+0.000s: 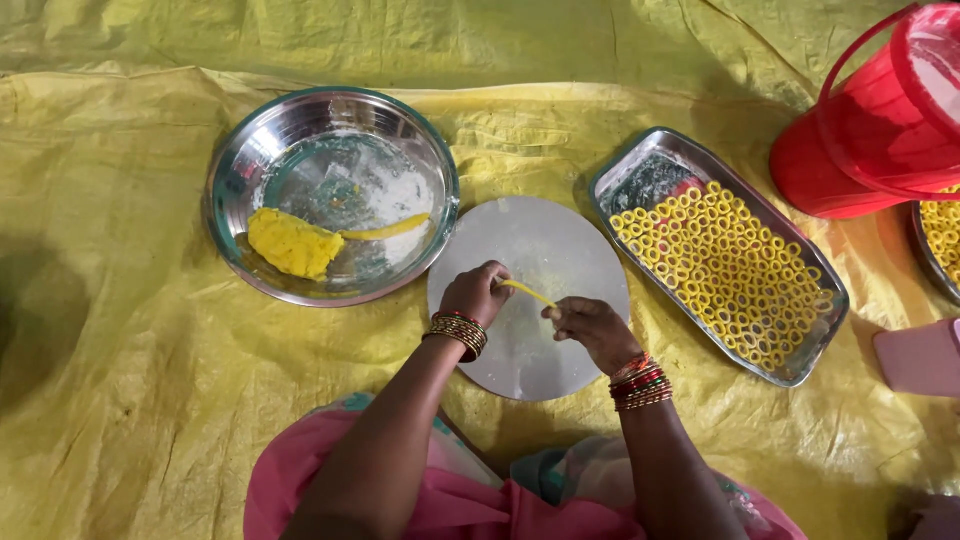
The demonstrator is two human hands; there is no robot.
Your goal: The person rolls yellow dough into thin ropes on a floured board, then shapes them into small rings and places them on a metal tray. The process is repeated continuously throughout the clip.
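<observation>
Over the round metal board, her left hand and right hand each pinch an end of a thin yellow dough strip, best curled gently so it doesn't snap.

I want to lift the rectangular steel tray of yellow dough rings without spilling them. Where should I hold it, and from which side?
Grip the rectangular steel tray by its raised rim at the two short ends, one hand each, coming from outside. It lies diagonally, and the yellow dough rings fill most of it, so fingers should stay on the rim. The far-left end is bare, giving the safest hold.
</observation>
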